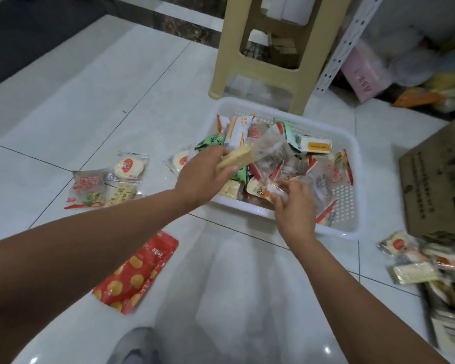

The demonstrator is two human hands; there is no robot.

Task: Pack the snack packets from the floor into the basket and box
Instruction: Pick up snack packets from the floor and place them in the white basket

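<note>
The tiled floor (90,101) is used as the sorting ground, with a plastic stool (247,69) standing just behind the work. The cardboard box (439,179) is set at the right edge, and its inside cannot be seen. The white basket (352,227) is placed between the two arms, presumably so that either hand can reach it. It is already heaped with packets on its left side, while bare perforated bottom is left on the right.

A heap of packets (426,269) lies just beside the box, probably meant for it. A cluster of packets (108,185) and a red pouch (139,271) are yet to be packed on the left.

The left hand (200,177) is curled round a pale wafer packet (237,158), held over the basket's left part. A clear-wrapped packet (276,190) is pinched by the right hand (294,206) low over the near wall, seemingly to be tucked in.
</note>
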